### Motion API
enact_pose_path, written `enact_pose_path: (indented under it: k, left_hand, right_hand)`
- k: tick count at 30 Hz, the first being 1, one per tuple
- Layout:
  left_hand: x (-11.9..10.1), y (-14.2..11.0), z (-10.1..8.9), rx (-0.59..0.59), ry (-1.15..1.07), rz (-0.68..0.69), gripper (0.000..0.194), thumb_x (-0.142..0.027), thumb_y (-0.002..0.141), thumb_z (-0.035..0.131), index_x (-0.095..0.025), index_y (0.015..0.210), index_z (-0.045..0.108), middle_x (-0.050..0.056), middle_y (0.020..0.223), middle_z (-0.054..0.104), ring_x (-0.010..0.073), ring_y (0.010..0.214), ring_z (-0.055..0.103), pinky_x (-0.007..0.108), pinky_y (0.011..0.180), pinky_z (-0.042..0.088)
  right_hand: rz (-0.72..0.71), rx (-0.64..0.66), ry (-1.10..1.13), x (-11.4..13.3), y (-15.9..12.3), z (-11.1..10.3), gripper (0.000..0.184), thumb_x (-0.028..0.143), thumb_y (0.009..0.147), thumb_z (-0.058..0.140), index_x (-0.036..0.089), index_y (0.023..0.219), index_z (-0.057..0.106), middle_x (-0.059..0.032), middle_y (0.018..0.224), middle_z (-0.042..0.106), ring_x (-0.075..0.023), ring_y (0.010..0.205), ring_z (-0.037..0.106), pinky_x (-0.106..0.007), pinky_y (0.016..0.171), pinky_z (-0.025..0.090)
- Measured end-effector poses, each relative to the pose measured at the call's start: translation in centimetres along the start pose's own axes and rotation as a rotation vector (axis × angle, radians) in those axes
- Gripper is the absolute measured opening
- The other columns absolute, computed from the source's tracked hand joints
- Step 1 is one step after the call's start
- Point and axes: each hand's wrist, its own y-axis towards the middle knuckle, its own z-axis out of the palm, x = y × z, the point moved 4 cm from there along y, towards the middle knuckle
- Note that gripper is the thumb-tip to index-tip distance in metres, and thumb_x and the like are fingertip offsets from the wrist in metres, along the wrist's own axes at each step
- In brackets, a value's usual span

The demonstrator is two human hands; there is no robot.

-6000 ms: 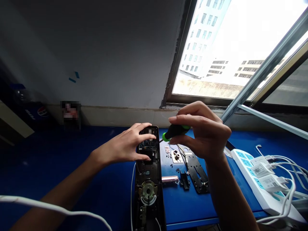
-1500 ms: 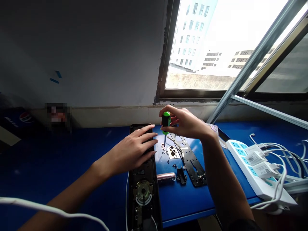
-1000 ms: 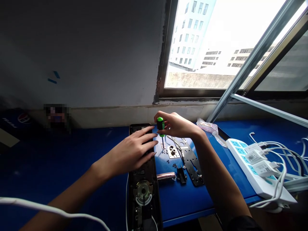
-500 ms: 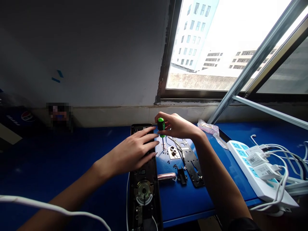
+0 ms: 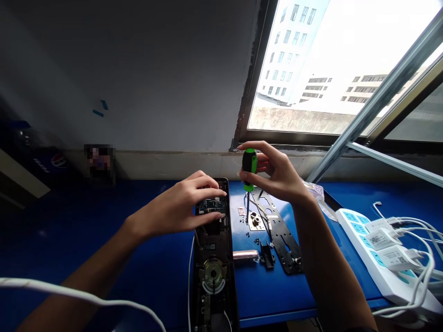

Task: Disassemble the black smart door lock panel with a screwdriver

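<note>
My left hand (image 5: 182, 203) lies across the upper end of a long dark device housing (image 5: 221, 244), its fingers apart over a green circuit board (image 5: 212, 205). What the fingertips touch there I cannot make out. In my right hand (image 5: 278, 173) is a green and black screwdriver (image 5: 249, 166), held by the handle with the shaft pointing down. Its tip is among small dark screws, beside a square metal plate (image 5: 256, 222) with a round centre. A round metal part (image 5: 213, 273) sits in the lower half of the housing.
Right of the housing lie a long black perforated plate (image 5: 282, 246), a black bracket (image 5: 267, 256), a pinkish wrapped cylinder (image 5: 245, 256) and a small red-and-white piece (image 5: 241, 211). A white power strip (image 5: 360, 251) with chargers stands farther right. A white cable (image 5: 86, 299) crosses at lower left.
My right hand has lifted slightly with the screwdriver. My left hand's fingers have drawn back and bent, uncovering part of the circuit board. The whole view has shifted a little.
</note>
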Motion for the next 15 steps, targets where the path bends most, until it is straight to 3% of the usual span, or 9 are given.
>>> enact_pose_path:
  k: [7, 11, 15]
  left_hand:
    - [0.6, -0.8, -1.3, 0.045, -0.08, -0.07, 0.041, -0.044, 0.088, 0.079, -0.022, 0.122, 0.074, 0.007, 0.105, 0.072, 0.0198, 0.093, 0.068, 0.03, 0.08, 0.058]
    - [0.4, -0.8, -1.3, 0.054, -0.148, -0.111, 0.035, -0.046, 0.092, 0.074, -0.024, 0.119, 0.077, 0.006, 0.102, 0.075, 0.0181, 0.087, 0.07, 0.027, 0.073, 0.058]
    - [0.3, -0.6, -1.2, 0.023, -0.202, -0.121, 0.02, -0.033, 0.097, 0.068, -0.021, 0.107, 0.08, 0.006, 0.097, 0.077, 0.0166, 0.084, 0.072, 0.026, 0.07, 0.057]
  right_hand:
    - [0.008, -0.197, 0.225, 1.9, -0.2, -0.3, 0.049, 0.034, 0.087, 0.071, 0.03, 0.129, 0.046, 0.0034, 0.083, 0.065, -0.0189, 0.073, 0.074, -0.037, 0.069, 0.066]
    - [-0.026, -0.351, 0.131, 2.2, -0.1, 0.0, 0.044, 0.039, 0.094, 0.061, 0.034, 0.131, 0.038, -0.0002, 0.091, 0.064, -0.0222, 0.085, 0.075, -0.044, 0.08, 0.066]
    - [-0.059, -0.411, 0.017, 2.1, 0.0, 0.2, 0.046, 0.041, 0.098, 0.056, 0.035, 0.138, 0.034, -0.002, 0.094, 0.062, -0.0249, 0.093, 0.075, -0.047, 0.085, 0.065]
